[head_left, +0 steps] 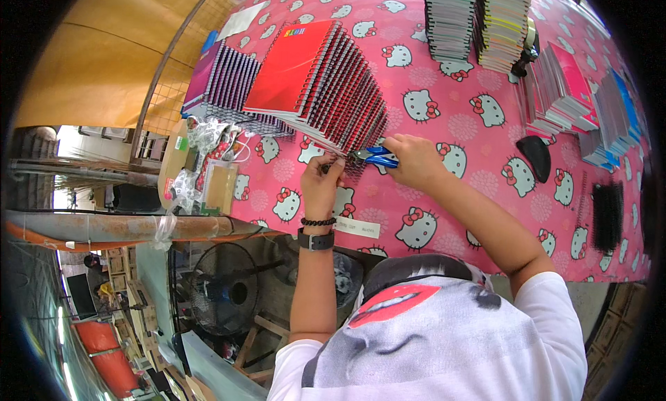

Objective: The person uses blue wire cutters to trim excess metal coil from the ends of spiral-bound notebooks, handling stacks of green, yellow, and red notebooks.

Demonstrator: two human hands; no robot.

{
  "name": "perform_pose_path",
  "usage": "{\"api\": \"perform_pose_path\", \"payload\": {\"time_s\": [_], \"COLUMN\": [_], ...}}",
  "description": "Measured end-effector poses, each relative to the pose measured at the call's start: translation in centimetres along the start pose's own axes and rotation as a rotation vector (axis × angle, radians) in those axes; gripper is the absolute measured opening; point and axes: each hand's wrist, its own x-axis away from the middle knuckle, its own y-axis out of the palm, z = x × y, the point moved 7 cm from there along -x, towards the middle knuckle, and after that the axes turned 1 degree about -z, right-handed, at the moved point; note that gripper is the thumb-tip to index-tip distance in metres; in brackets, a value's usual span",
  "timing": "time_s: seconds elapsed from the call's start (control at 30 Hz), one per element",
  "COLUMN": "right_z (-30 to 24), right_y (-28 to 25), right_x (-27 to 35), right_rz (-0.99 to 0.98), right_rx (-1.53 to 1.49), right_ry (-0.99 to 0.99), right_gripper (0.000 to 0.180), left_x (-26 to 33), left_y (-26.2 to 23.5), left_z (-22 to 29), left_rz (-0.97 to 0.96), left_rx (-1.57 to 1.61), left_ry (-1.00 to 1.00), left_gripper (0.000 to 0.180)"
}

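Note:
My right hand [415, 160] grips blue-handled pliers [374, 155], whose jaws meet the wire spiral of a notebook. My left hand [322, 182] pinches that same spiral binding at the near end of a fanned row of red spiral notebooks [316, 78]. The row lies on a table with a pink cartoon-cat cloth [472, 116]. A watch and a bead bracelet are on my left wrist.
A second row of purple spiral notebooks [225, 82] lies left of the red ones. Tall notebook stacks [479, 23] stand at the back, more piles [569, 96] at the right, with black wire combs [608, 214]. Plastic packets [208, 172] sit at the table's left edge. A fan [225, 290] is below.

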Motion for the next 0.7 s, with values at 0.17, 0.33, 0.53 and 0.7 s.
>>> {"api": "perform_pose_path", "payload": {"time_s": [0.17,0.33,0.53,0.7], "right_z": [-0.3,-0.9,0.4,0.0], "right_y": [-1.0,-0.3,0.9,-0.4], "right_x": [0.7,0.3,0.0,0.8], "right_rz": [0.183,0.203,0.062,0.223], "right_rx": [0.134,0.203,0.062,0.087], "right_ry": [-0.137,-0.154,-0.066,-0.131], "right_gripper": [0.044,0.044,0.033,0.035], "left_x": [0.3,0.0,-0.2,0.0], "left_y": [0.2,0.5,0.0,-0.5], "left_z": [-0.6,-0.1,-0.5,-2.5], "left_rz": [0.06,0.046,0.052,0.073], "left_rx": [0.14,-0.044,-0.107,0.353], "left_ry": [-0.041,0.035,0.035,-0.116], "left_gripper": [0.024,0.026,0.019,0.024]}}
